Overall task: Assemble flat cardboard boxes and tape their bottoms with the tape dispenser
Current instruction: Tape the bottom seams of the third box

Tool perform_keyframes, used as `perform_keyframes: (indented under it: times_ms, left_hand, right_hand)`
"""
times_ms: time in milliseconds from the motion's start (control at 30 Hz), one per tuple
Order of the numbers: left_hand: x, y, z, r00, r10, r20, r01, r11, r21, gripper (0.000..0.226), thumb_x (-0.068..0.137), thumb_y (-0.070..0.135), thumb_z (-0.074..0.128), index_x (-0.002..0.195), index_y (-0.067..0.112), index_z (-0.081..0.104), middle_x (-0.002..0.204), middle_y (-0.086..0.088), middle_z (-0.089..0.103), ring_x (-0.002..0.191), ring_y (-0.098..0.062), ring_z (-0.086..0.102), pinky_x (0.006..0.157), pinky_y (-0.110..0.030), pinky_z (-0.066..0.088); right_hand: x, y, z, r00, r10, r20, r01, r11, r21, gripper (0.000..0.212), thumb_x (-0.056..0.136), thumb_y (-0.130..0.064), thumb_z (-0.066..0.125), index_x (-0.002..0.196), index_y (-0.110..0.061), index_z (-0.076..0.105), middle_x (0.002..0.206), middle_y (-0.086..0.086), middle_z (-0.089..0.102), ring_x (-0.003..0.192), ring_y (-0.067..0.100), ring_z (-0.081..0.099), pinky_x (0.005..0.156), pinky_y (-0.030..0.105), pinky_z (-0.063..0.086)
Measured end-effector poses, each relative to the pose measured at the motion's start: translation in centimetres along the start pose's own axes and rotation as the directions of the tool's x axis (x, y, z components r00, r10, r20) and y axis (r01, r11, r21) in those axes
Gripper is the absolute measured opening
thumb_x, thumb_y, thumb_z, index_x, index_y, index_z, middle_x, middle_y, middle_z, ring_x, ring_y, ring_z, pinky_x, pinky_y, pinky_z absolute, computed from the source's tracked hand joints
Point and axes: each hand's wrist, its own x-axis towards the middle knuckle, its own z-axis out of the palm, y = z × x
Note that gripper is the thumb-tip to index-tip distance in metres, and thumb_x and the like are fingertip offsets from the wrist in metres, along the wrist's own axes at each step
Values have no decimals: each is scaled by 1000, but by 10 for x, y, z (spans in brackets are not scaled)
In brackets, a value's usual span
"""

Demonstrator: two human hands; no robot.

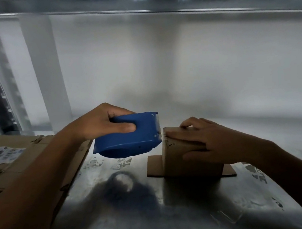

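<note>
At centre frame the left hand (102, 122) grips the blue tape dispenser (128, 137), its blade touching the small box (182, 160); the right hand (207, 141) presses flat, fingers spread, on it. Taping seems only starting.

The right hand (207, 141) covers much of the small box (180, 161) top, the tape inside the blue dispenser (128, 137) is hidden, and the flat cardboard (7, 165) runs off the left edge.
</note>
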Motion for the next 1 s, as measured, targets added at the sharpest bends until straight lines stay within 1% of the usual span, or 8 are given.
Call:
perform_keyframes:
  times_ms: [133, 200, 333, 533, 767, 867, 933, 1000]
  left_hand:
    - [-8, -4, -13, 999, -49, -20, 49, 999, -7, 42, 82, 50, 76, 120, 32, 75, 114, 0, 77, 103, -24, 74, 92, -48, 59]
    - [-9, -4, -11, 997, -80, 10, 80, 997, 16, 44, 80, 55, 77, 119, 35, 75, 114, 2, 77, 103, -22, 74, 93, -47, 59]
    - [-5, 0, -4, 989, -143, 45, 139, 986, 91, 52, 75, 67, 77, 119, 40, 74, 113, 9, 76, 102, -15, 74, 94, -46, 58]
    - [10, 24, 1, 959, -261, 114, 224, 939, 261, 45, 73, 72, 72, 110, 47, 75, 106, 21, 76, 94, -4, 74, 93, -39, 59]
    - [45, 72, -3, 925, -344, 164, 184, 780, 598, 46, 68, 80, 67, 100, 48, 76, 95, 28, 74, 83, 6, 70, 84, -32, 60]
    - [57, 86, -3, 914, -373, 162, 160, 695, 701, 52, 64, 86, 62, 97, 48, 76, 89, 31, 72, 79, 8, 68, 77, -27, 58]
    - [63, 89, -1, 920, -354, 171, 112, 653, 749, 46, 67, 85, 63, 94, 50, 74, 87, 34, 70, 79, 7, 66, 74, -26, 56]
    - [64, 90, 3, 952, -254, 173, 5, 577, 817, 36, 69, 85, 64, 90, 56, 69, 79, 44, 62, 77, 13, 60, 65, -24, 48]
  right_hand:
    - [0, 2, 1, 1000, -10, -4, 10, 1000, 7, 63, 90, -85, 25, 147, -69, 4, 144, -17, 29, 121, 11, 36, 102, 34, 37]
    - [0, 0, 1, 1000, -14, -5, 14, 1000, 9, 63, 89, -85, 23, 147, -70, 3, 143, -18, 28, 119, 10, 35, 100, 31, 35]
    - [-2, -3, -1, 1000, -1, -12, 2, 1000, 23, 67, 87, -86, 24, 148, -68, 5, 142, -18, 29, 120, 8, 35, 101, 29, 34]
    - [-4, -8, -3, 999, 19, -38, -17, 999, 49, 73, 83, -84, 33, 149, -64, 8, 142, -21, 32, 122, 7, 37, 98, 24, 29]
    - [-2, -7, -1, 999, 29, -34, -28, 999, 23, 73, 81, -86, 26, 147, -60, 9, 144, -16, 34, 122, 11, 39, 97, 27, 32]
    - [-2, -9, 0, 998, 44, -38, -44, 999, 13, 72, 83, -83, 31, 147, -58, 9, 144, -15, 35, 120, 12, 40, 96, 28, 33]
    - [-3, -9, 0, 998, 54, -36, -54, 998, 23, 73, 84, -81, 35, 149, -56, 12, 144, -14, 36, 119, 12, 40, 95, 27, 32]
    - [-3, -8, 0, 997, 64, -31, -63, 998, 30, 72, 87, -80, 38, 151, -54, 15, 145, -13, 35, 120, 12, 39, 96, 28, 32]
